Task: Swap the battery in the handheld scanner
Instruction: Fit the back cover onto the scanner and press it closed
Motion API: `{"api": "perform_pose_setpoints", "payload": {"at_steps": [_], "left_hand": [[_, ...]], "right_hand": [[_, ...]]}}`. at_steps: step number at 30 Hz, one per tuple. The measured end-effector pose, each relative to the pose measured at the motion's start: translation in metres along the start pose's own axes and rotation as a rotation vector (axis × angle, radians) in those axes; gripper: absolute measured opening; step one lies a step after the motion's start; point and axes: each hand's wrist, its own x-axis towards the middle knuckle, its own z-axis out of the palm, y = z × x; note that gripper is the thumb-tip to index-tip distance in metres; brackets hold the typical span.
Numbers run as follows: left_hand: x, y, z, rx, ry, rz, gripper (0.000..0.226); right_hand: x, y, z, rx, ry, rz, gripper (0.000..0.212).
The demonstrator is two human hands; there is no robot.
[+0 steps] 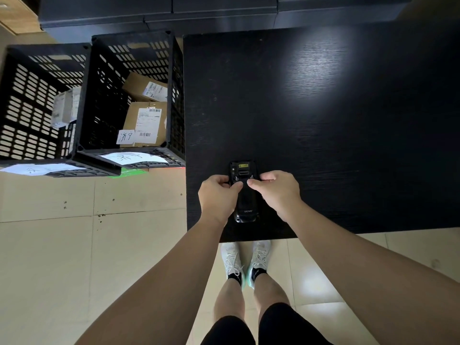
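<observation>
A black handheld scanner [245, 202] lies back side up near the front edge of the black table [323, 120]. Its scan window with a yellow label points away from me. The back cover carries a small brand mark near its lower end. My left hand [217, 197] grips the scanner's left side, thumb pressed on the back by a small latch. My right hand [276, 191] holds the right side, with thumb and forefinger at the other latch. No loose battery is in sight.
Two black slatted crates [104, 95] stand on the tiled floor left of the table. They hold cardboard parcels [146, 120] with labels. Paper tags hang on their front rims. Dark cabinets [199, 13] run along the back. My legs and white shoes show below the table edge.
</observation>
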Motion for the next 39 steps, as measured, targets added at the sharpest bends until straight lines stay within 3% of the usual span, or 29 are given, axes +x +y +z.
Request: {"api": "perform_pose_setpoints", "payload": {"at_steps": [6,17,27,32,36,39], "left_hand": [[0.006,0.003,0.000,-0.008,-0.023,-0.054,0.035],[0.023,0.002,0.003,-0.016,-0.046,-0.158,0.029],[0.024,-0.002,0.003,-0.013,-0.052,-0.126,0.029],[0.022,-0.002,0.001,-0.031,-0.064,-0.123,0.030],[0.020,-0.004,-0.004,-0.031,-0.110,-0.071,0.030],[0.020,-0.004,-0.014,0.111,-0.146,0.121,0.019]], "right_hand": [[0.005,0.000,0.000,-0.034,-0.022,0.007,0.043],[0.009,0.005,0.002,-0.028,-0.035,-0.019,0.047],[0.009,0.004,0.006,0.001,-0.019,0.017,0.040],[0.005,0.001,0.006,0.020,-0.021,0.040,0.048],[0.004,-0.002,0.005,0.001,-0.023,0.024,0.050],[0.003,-0.004,0.005,0.002,-0.016,0.038,0.053]]}}
